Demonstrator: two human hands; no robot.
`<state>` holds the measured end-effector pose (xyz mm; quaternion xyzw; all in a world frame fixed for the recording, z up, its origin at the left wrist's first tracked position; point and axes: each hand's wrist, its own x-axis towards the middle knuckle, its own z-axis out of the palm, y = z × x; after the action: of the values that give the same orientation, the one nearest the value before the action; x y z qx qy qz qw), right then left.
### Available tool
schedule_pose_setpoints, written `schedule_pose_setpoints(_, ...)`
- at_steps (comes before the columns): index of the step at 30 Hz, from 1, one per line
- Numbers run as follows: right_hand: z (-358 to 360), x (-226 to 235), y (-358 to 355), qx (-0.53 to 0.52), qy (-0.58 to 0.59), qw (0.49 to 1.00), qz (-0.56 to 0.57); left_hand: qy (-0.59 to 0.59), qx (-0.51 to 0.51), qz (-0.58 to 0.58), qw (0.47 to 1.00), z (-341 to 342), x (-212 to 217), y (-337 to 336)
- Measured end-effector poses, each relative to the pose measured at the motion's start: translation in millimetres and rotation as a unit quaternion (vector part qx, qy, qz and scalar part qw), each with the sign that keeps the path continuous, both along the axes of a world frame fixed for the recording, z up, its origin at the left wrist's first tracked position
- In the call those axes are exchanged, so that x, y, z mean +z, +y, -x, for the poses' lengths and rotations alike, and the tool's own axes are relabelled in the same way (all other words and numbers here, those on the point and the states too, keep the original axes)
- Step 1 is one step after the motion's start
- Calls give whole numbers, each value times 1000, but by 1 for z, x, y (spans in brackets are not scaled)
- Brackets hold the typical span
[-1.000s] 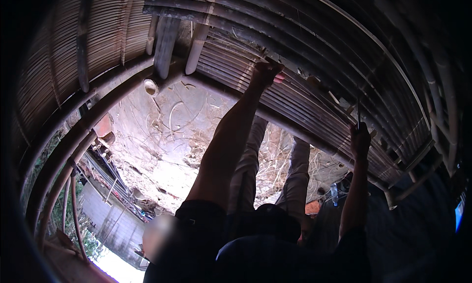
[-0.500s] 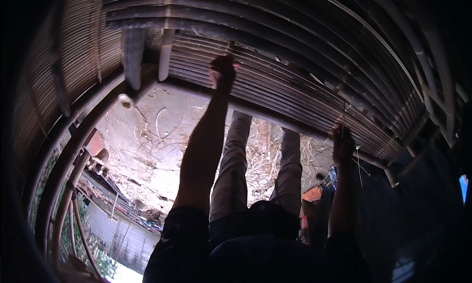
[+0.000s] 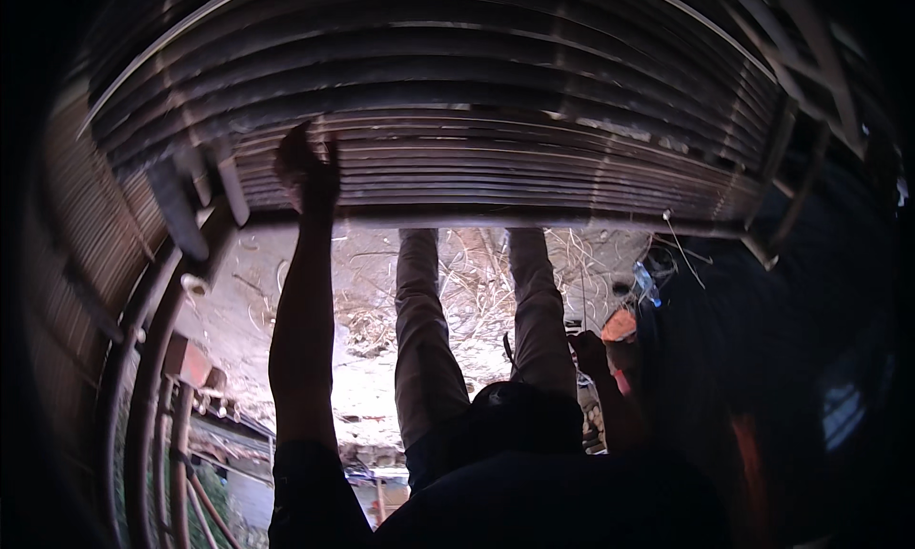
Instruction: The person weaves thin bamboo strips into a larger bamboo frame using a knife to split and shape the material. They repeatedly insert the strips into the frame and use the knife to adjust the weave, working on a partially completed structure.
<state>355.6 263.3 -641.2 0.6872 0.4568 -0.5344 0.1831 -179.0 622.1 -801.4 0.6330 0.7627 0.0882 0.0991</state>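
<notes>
In front of me is a bamboo seat or rack, with narrow slats (image 3: 477,182) and wider dark slats (image 3: 400,72) beyond them. A thick pole (image 3: 496,217) runs along its near edge. My left hand (image 3: 307,172) is over the narrow slats at the left, thumb and fingers apart, with nothing visible in it. Beside my right thigh, my dark right hand (image 3: 591,354) is drawn back close to my body. Its fingers look closed; what they hold, if anything, is lost in shadow.
Pale thin strips (image 3: 467,273) litter the ground beneath. Bamboo poles (image 3: 143,387) stand at the left. A clear plastic bottle (image 3: 647,284) and an orange block-like thing (image 3: 620,325) lie at the right. A pale strip (image 3: 681,244) sticks out by the rack's right end.
My right hand, with a thin upright piece in it earlier, has dropped from the slats to beside my thigh. My left hand has shifted left along the slats and opened. The view has turned.
</notes>
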Motion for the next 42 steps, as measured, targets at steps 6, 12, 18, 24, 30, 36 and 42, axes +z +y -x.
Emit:
schedule_pose_setpoints(6, 18, 13, -52, -146, -109, 983, 30, -39, -260, 44, 964, -147, -21, 15)
schedule_pose_setpoints(12, 24, 16, -12, -437, -130, 888, 59, -55, -290, 37, 955, -144, -45, 42)
schedule_pose_setpoints(18, -112, -20, 65, -465, -131, 855, -187, 82, -262, 128, 953, -134, -47, 29)
schedule_pose_setpoints(24, -340, -59, 196, -288, -306, 864, -276, -64, -189, 127, 972, -117, 1, -23)
schedule_pose_setpoints(30, -418, -19, 373, -197, -436, 866, -147, -63, -138, 269, 951, -76, 68, -124)
schedule_pose_setpoints(36, -458, -81, 411, -228, -467, 847, -109, -129, -5, 415, 901, -74, 107, -188)
schedule_pose_setpoints(42, -479, -155, 272, -276, -287, 876, -274, -148, -123, 408, 893, -122, 83, -139)
